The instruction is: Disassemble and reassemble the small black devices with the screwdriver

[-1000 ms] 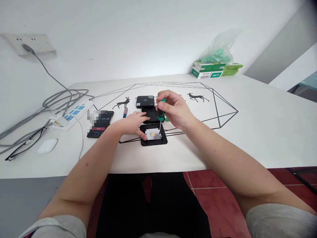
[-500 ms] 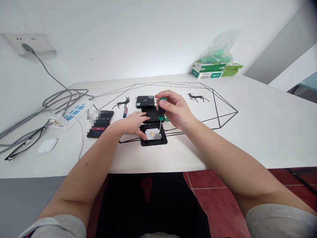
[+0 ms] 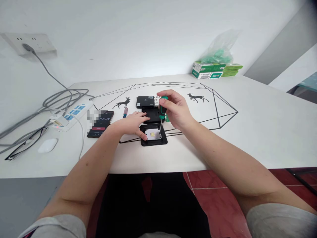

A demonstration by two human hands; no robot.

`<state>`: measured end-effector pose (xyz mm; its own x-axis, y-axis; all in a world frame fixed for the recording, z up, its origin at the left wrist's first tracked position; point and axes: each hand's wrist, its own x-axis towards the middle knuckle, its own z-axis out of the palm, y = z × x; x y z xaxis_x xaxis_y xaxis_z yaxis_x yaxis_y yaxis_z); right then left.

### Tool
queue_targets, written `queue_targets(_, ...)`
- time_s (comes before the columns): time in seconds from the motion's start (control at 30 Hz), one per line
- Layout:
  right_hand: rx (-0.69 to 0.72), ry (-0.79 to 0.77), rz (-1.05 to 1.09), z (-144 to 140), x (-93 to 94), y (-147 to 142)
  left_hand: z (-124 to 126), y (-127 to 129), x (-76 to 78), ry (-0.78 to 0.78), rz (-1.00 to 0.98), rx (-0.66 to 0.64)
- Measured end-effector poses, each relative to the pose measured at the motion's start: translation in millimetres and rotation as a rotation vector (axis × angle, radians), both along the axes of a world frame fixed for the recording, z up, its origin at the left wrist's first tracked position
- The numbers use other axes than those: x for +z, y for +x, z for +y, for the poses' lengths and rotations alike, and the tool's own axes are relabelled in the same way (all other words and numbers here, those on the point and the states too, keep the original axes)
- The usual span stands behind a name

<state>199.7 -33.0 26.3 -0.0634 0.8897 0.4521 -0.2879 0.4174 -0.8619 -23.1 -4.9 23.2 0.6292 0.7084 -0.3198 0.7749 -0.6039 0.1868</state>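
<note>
Two hands work over an opened black device (image 3: 154, 136) that lies flat on the white table (image 3: 247, 125), near its front edge. The right hand (image 3: 174, 109) is closed around a green-handled screwdriver (image 3: 162, 110), held nearly upright with its thin shaft coming down at the device's far right corner. The left hand (image 3: 133, 123) rests on the device's left edge, fingers curled loosely against it with the thumb at the rim. Just behind the device sits a black cover (image 3: 151, 114), and behind that a second black box (image 3: 145, 101). Left of the device lie a small red-and-blue screwdriver (image 3: 125, 112) and a phone (image 3: 100, 123) showing a timer.
</note>
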Motion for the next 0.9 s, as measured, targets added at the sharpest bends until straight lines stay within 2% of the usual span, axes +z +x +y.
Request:
queue_targets(0.23,0.005,-0.001,0.036,-1.9,-2.1,-1.4,-0.5,0.0,0.9,-0.008,-0.005,0.007)
queue_targets(0.37,-0.102,0.105,-0.045,-0.2,-5.7,-2.5,-0.3,0.1,0.3,0.01,-0.004,-0.006)
queue_targets(0.47,-0.163,0.125,-0.044,-0.4,-5.6,-2.3,0.0,-0.3,0.1,0.003,-0.003,-0.003)
queue_targets(0.7,-0.051,0.055,0.059,0.8,-5.8,0.2,1.1,-1.1,0.5,-0.01,0.009,-0.003)
queue_targets(0.9,-0.155,0.117,-0.182,10.2,-13.8,1.4,-0.3,-0.2,0.5,0.003,0.017,0.007)
